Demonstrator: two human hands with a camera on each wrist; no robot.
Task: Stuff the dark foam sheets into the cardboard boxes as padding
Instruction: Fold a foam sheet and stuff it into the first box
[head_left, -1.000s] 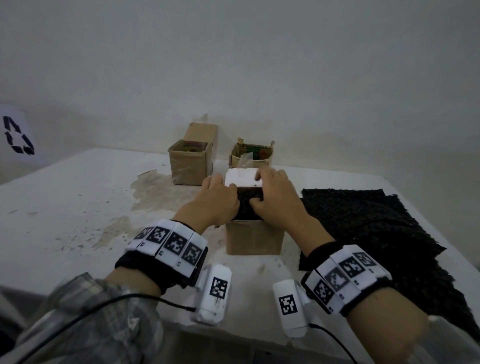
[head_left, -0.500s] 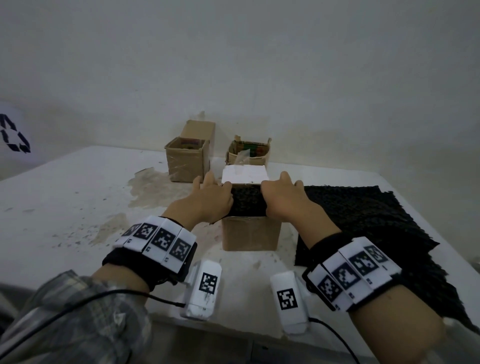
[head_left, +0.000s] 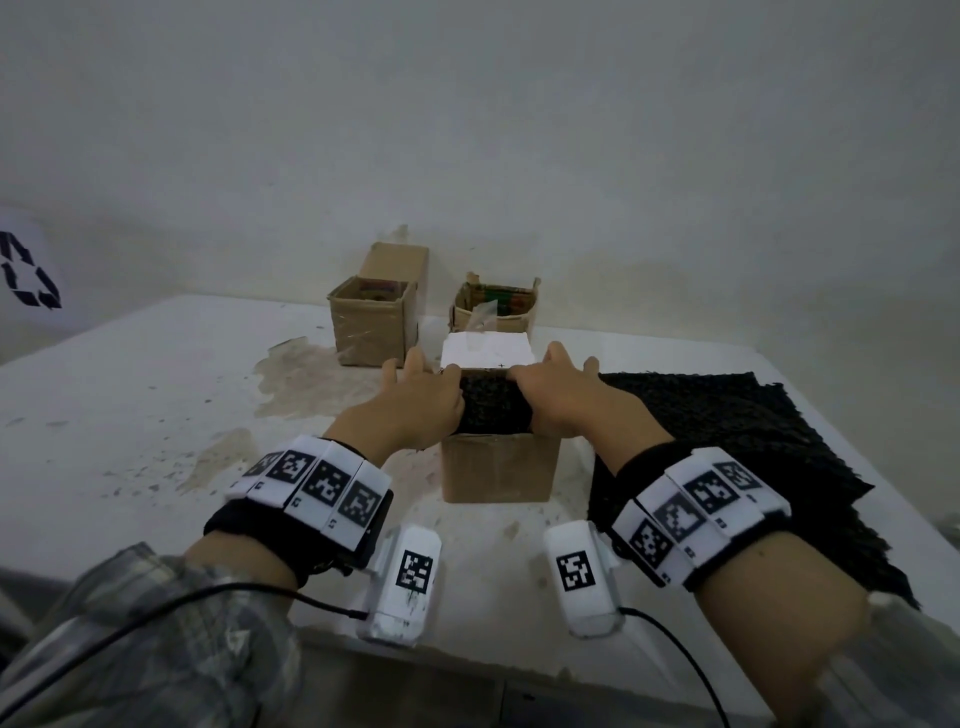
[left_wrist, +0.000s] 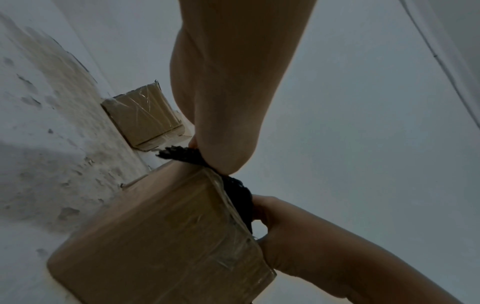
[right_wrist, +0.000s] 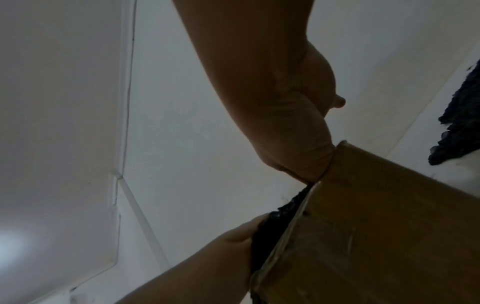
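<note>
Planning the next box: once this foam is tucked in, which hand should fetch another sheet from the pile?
Probably the right hand: the foam pile lies on its side of the near box; the left hand would have to cross over.

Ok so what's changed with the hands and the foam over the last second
Both hands have spread apart: the left hand and right hand started close together over the foam sheet and now press it at the side edges of the near box, leaving more foam showing between them. The foam pile, the two far boxes and the table stayed put.
</note>
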